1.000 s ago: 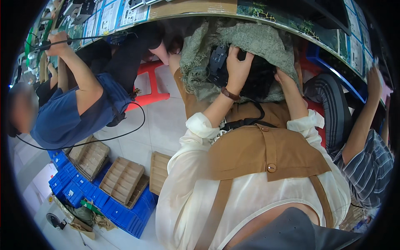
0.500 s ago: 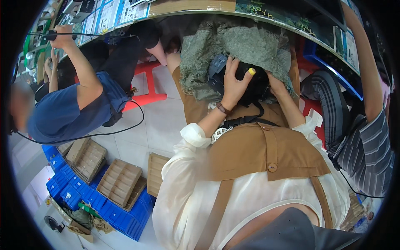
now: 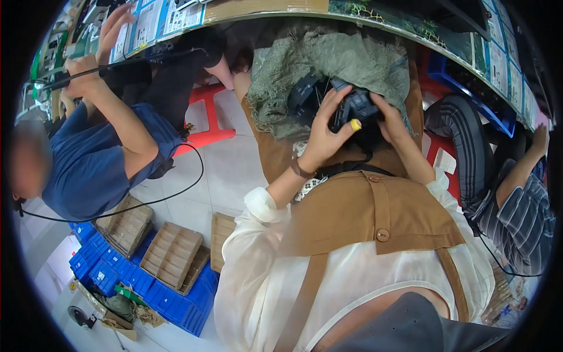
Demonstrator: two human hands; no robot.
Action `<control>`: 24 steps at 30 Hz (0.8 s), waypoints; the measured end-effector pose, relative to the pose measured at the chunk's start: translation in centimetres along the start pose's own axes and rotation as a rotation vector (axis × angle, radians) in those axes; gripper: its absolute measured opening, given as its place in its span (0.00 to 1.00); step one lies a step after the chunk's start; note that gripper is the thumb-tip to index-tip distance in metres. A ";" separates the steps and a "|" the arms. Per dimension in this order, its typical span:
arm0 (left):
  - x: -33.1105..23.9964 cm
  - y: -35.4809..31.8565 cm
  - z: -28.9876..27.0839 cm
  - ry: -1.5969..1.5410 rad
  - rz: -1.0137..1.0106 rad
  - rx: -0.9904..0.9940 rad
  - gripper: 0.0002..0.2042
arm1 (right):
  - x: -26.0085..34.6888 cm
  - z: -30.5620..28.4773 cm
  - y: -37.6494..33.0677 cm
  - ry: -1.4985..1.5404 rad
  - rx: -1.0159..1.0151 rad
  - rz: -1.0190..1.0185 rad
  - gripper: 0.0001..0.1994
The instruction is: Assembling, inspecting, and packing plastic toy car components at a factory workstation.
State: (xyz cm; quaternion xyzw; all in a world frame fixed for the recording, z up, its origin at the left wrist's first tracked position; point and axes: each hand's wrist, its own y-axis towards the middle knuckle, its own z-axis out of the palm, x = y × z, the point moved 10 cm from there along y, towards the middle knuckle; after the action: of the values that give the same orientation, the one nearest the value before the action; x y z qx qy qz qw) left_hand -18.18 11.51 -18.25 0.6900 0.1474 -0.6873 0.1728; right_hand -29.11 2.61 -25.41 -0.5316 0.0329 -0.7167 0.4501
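Note:
Between my two hands is a black molded plastic part (image 3: 356, 108) with ridges and recesses; its exact kind is unclear. My left hand (image 3: 326, 124) grips its left side, with a yellow finger cot (image 3: 355, 125) on the thumb. Around the right side curl the fingers of my right hand (image 3: 392, 119), partly hidden behind the part. A frayed grey-green woven sack (image 3: 346, 56) lies over my lap, bunched around the hands. Left of the held part, another dark plastic piece (image 3: 305, 97) rests in the sack's fold.
A worktable edge (image 3: 404, 32) runs across the top. On the left, a person in a blue shirt (image 3: 105, 158) works with a black cable. Someone in a striped shirt (image 3: 519, 202) sits at right. Red stools (image 3: 208, 114), blue crates (image 3: 170, 302) and brown compartment trays (image 3: 171, 252) stand nearby.
The black plastic part has come up into view between my hands. My right hand's fingers have emerged from under the sack. Both neighbours have shifted their arms.

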 end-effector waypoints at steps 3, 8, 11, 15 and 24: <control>-1.9 0.3 -0.3 0.089 0.025 -0.019 0.31 | 1.0 1.7 -0.9 0.230 0.113 0.099 0.16; 6.0 1.8 -2.4 -0.132 -0.176 -0.066 0.32 | 0.2 3.3 -0.7 -0.007 0.052 0.095 0.20; 4.2 1.7 -1.4 -0.158 -0.354 0.025 0.26 | -0.7 2.7 -0.6 -0.016 0.106 0.131 0.21; -1.0 0.7 -0.6 0.117 0.006 0.113 0.21 | -1.1 1.8 -3.3 -0.014 0.134 0.202 0.21; -3.8 0.3 0.1 0.247 0.086 -0.089 0.28 | -0.6 5.5 -5.6 -0.072 0.190 0.209 0.25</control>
State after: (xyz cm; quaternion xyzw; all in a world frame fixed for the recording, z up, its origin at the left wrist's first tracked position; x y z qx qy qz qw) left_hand -18.16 11.39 -14.40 0.7667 0.1683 -0.5817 0.2131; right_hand -28.14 8.71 -20.48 -0.5058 0.0037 -0.6463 0.5713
